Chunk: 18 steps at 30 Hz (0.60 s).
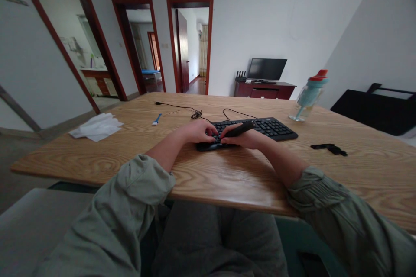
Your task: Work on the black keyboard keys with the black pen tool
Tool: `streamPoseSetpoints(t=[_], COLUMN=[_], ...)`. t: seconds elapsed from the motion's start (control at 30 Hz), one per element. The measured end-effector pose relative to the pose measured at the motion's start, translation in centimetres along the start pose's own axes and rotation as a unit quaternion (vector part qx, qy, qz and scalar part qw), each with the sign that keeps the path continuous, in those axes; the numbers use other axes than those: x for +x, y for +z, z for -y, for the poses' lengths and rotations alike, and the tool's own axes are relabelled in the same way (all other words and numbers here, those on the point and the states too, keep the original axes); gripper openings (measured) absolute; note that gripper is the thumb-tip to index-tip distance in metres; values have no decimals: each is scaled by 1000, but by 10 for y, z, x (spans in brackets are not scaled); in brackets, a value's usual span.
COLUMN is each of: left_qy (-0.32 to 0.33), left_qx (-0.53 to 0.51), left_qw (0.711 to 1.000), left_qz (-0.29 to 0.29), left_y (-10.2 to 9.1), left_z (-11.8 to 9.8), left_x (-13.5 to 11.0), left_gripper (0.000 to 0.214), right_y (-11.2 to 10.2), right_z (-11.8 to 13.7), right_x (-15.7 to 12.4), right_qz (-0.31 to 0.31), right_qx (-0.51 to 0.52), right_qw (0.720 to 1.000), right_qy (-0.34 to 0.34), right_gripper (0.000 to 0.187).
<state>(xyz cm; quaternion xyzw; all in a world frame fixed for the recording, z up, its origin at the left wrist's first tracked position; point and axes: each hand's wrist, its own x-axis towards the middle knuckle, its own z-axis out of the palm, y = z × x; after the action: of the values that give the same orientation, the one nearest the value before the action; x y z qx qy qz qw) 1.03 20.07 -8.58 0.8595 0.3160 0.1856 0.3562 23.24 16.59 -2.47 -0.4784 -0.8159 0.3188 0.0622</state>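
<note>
A black keyboard [276, 129] lies on the wooden table in front of me, slightly slanted. My left hand [202, 131] is at its left end, fingers curled and gripping there; the fingertips touch the keys. My right hand [243, 137] grasps a thick black pen-shaped tool [242, 129] whose rear end points up to the right. Its tip is down at the left keys, close to my left fingertips, and too small to make out. Behind the keyboard runs its black cable [196, 114], bunched in a knot and ending in a USB plug [158, 103].
On the table's left are crumpled white tissues [96, 127] and a small blue-handled brush [157, 119]. A clear bottle with a red and teal lid [307, 97] stands at the right, behind a flat black strip-like thing [329, 149]. The table's front edge [227, 201] crosses below my forearms.
</note>
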Motion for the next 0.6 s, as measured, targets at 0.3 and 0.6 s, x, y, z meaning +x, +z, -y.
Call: streamPoseSetpoints(t=[0.3,0.6], left_qy=[21,-12], left_qx=[-59,-22], left_qw=[998,999], left_qz=[23,31], left_y=[6,1], left_z=[2,-3], left_x=[7,5], left_gripper=[35,31], right_y=[-5,16], right_z=[0,20], right_x=[12,5], right_qz=[41,-164], right_qx=[15,93], right_qw=[999,975], right_qy=[-1,116], right_gripper=[26,22])
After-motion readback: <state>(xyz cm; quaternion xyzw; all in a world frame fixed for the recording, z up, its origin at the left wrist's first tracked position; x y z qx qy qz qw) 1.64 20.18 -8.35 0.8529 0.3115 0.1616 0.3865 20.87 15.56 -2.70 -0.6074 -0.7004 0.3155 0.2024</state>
